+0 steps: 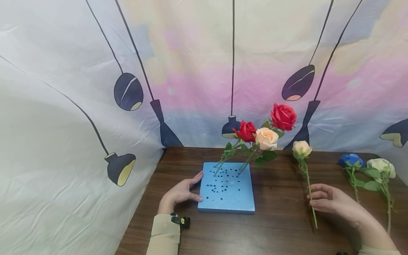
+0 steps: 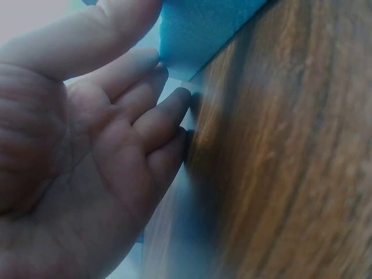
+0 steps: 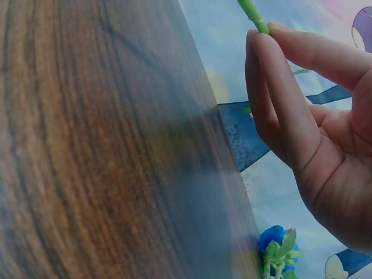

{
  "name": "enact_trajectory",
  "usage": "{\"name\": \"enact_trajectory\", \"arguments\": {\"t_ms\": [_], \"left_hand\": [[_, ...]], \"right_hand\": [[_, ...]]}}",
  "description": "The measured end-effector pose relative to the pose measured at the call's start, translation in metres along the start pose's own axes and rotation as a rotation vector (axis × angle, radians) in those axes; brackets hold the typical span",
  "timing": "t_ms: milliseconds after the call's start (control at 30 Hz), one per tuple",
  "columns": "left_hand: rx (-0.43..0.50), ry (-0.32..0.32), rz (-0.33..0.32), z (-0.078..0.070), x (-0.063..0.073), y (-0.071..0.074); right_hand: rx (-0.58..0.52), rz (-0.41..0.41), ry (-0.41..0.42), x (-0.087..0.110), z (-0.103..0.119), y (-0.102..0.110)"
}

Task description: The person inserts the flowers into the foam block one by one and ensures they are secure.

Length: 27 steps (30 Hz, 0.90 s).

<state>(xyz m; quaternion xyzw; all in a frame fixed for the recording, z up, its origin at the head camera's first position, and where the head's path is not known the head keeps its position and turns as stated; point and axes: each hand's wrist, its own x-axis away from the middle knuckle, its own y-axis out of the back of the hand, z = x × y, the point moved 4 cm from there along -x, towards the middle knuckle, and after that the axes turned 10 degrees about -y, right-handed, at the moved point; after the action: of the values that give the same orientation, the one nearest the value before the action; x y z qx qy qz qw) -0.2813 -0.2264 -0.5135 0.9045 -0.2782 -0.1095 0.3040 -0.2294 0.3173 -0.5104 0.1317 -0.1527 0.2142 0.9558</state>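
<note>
Taking the blue board (image 1: 223,204) as the clock's centre, twelve towards the backdrop, a black strap (image 1: 181,220) circles the left wrist at eight. The left hand (image 1: 181,191) is at nine, thumb and finger spread against the board's edge, gripping nothing; the left wrist view alone shows its palm. Well apart from it, towards three, the right hand (image 1: 338,205) pinches the stem of a cream rose (image 1: 302,149). The right wrist view shows thumb and fingertips meeting on that green stem, while only the head view shows the bloom, full and pale, at two, its stem slanting down towards four over the dark wooden table (image 1: 271,230).

The square board is pitted with many small dark holes. Three roses slant from its far half, blooms leaning between twelve and two: two red roses (image 1: 283,117) and one peach rose (image 1: 266,139). Near three lie one blue rose (image 1: 351,160) and one white rose (image 1: 380,168), making six roses in all. Farthest, the pastel backdrop (image 1: 204,53) carries seven printed dark lamps (image 1: 129,92).
</note>
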Motion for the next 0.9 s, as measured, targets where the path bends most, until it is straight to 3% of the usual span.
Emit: {"name": "enact_trajectory", "arguments": {"t_ms": [467, 900], "left_hand": [[0.000, 0.003, -0.010, 0.001, -0.001, 0.000], [-0.008, -0.003, -0.002, -0.001, 0.000, 0.000]], "right_hand": [[-0.011, -0.161, 0.084, 0.002, 0.004, 0.005], [-0.172, -0.307, 0.237, 0.008, 0.017, 0.003]]}}
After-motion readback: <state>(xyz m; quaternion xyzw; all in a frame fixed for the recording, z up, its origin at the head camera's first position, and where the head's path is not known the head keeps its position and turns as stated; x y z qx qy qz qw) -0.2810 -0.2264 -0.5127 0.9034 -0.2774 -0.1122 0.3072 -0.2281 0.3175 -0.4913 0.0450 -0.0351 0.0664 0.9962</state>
